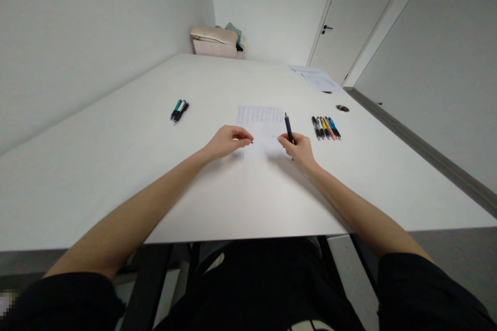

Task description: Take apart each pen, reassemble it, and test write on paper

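Observation:
My right hand (298,149) is closed around a dark pen (288,128), which stands up out of the fist over a printed sheet of paper (261,116) on the white table (217,186). My left hand (229,140) rests on the table just left of the sheet, fingers pinched on a small thin part (251,141) with a metallic tip that points right. I cannot make out what that part is. About a hand's width separates the two hands.
A row of several coloured pens (326,128) lies right of the sheet. Two or three more pens (179,110) lie at the left. Papers (318,78) sit at the far right edge, near a round grommet (342,108). A box with folded fabric (217,41) is in the far corner.

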`<state>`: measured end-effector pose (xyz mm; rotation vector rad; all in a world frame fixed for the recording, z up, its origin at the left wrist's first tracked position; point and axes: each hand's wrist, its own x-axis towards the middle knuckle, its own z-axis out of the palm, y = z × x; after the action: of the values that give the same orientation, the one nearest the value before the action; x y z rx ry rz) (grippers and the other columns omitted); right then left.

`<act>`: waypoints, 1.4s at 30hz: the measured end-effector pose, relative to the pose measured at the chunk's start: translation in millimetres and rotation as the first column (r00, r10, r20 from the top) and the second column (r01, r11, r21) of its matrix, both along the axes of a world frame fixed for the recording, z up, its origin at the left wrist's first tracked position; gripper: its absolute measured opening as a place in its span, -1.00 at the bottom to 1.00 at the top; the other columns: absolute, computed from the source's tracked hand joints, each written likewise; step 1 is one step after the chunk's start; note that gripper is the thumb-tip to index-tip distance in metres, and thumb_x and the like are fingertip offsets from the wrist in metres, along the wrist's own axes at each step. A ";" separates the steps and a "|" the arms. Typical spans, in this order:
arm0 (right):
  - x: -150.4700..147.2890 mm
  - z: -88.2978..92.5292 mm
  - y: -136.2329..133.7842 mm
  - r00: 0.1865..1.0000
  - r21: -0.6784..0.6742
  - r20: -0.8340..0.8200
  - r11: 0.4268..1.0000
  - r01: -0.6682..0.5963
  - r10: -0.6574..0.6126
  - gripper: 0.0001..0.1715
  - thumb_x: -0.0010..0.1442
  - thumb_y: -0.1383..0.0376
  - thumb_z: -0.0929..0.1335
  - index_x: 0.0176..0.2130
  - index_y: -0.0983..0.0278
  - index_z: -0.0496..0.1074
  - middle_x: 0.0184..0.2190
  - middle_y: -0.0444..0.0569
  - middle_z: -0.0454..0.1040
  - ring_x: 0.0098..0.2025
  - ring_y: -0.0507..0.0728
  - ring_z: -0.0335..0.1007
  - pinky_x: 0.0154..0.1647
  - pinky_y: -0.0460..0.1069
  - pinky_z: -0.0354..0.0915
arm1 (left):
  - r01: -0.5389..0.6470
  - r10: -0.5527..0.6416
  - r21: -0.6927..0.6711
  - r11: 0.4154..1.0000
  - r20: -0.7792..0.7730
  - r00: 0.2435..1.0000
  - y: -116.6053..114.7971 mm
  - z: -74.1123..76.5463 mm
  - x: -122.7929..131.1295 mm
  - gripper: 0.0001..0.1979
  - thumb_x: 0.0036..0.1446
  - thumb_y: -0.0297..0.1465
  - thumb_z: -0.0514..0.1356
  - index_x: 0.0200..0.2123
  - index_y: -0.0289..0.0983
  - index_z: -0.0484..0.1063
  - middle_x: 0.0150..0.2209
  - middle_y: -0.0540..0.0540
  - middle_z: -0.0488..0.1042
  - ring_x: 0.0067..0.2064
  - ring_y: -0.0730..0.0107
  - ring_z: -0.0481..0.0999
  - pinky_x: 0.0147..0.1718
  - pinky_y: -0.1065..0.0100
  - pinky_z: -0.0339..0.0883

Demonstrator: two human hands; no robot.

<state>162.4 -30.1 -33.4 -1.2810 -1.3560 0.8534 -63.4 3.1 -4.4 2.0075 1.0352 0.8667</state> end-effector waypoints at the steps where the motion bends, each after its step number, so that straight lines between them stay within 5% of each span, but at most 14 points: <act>1: 0.1 -0.4 0.4 1.000 0.003 -0.002 1.000 0.003 -0.003 -0.64 -0.08 0.08 0.38 -0.43 0.35 0.42 -0.65 -0.20 0.20 -0.64 -0.10 0.00 -0.65 -0.12 -0.06 | 0.025 -0.024 0.019 1.000 -0.052 0.998 0.4 2.9 -3.5 -0.84 -0.09 -0.34 0.23 -0.41 -0.29 0.52 -0.41 -0.08 0.55 -0.37 0.38 0.51 -0.34 0.38 0.37; 8: -1.0 0.2 0.7 1.000 -0.014 0.002 1.000 -0.001 0.001 -0.65 -0.09 0.09 0.37 -0.43 0.34 0.42 -0.63 -0.19 0.22 -0.63 -0.09 0.02 -0.64 -0.11 -0.04 | 0.268 -0.205 0.081 0.960 -0.449 0.870 5.8 5.8 -27.2 -0.87 -0.09 -0.38 0.19 -0.43 -0.20 0.53 -0.47 0.03 0.52 -0.46 0.48 0.45 -0.43 0.47 0.24; 18: -0.2 -2.0 2.2 1.000 -0.010 0.029 1.000 0.005 -0.005 -0.64 -0.09 0.07 0.37 -0.43 0.34 0.43 -0.63 -0.19 0.24 -0.63 -0.08 0.04 -0.63 -0.10 -0.01 | 0.359 -0.285 0.043 0.932 -0.524 0.802 9.0 -3.5 -29.9 -0.79 -0.10 -0.43 0.11 -0.37 -0.18 0.52 -0.45 0.01 0.50 -0.44 0.47 0.42 -0.43 0.47 0.21; 28: -0.7 -3.2 2.8 0.999 0.005 0.039 1.000 -0.019 0.018 -0.64 -0.07 0.07 0.37 -0.43 0.34 0.44 -0.63 -0.17 0.27 -0.62 -0.07 0.04 -0.62 -0.11 0.00 | 0.337 -0.259 0.041 0.941 -0.556 0.790 7.6 0.8 -30.1 -0.78 -0.12 -0.34 0.20 -0.33 -0.21 0.51 -0.42 -0.02 0.49 -0.41 0.44 0.43 -0.42 0.47 0.21; 32: -1.3 -2.5 1.4 0.997 0.001 0.062 0.998 -0.055 0.055 -0.64 -0.07 0.07 0.36 -0.43 0.34 0.44 -0.62 -0.17 0.27 -0.62 -0.07 0.04 -0.61 -0.10 0.00 | 0.295 -0.157 0.185 0.937 -0.531 0.833 3.2 6.0 -21.9 -0.75 0.00 -0.22 0.16 -0.32 -0.24 0.50 -0.43 -0.04 0.48 -0.41 0.45 0.42 -0.41 0.46 0.20; 37: -5.7 -0.3 -3.6 0.987 -0.001 0.096 0.992 -0.129 0.129 -0.62 -0.06 0.04 0.36 -0.42 0.32 0.45 -0.64 -0.19 0.24 -0.62 -0.07 0.02 -0.60 -0.10 0.00 | 0.119 0.009 0.385 0.915 -0.315 0.949 -12.4 4.7 0.5 -0.76 0.09 -0.27 0.10 -0.26 -0.27 0.46 -0.40 -0.06 0.48 -0.40 0.44 0.42 -0.37 0.43 0.23; 42: -11.2 0.8 -8.8 0.976 0.015 0.141 0.985 -0.170 0.166 -0.64 -0.04 0.05 0.36 -0.44 0.32 0.46 -0.63 -0.18 0.24 -0.59 -0.06 0.03 -0.58 -0.10 0.00 | 0.058 0.061 0.460 0.886 -0.241 0.969 -22.8 -2.5 14.5 -0.81 0.09 -0.32 0.12 -0.28 -0.27 0.46 -0.38 -0.07 0.45 -0.40 0.45 0.40 -0.40 0.42 0.22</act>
<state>151.3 -38.9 -32.7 -1.2360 -1.5999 0.8704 -48.9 -19.7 -6.9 2.5754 1.0331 0.9468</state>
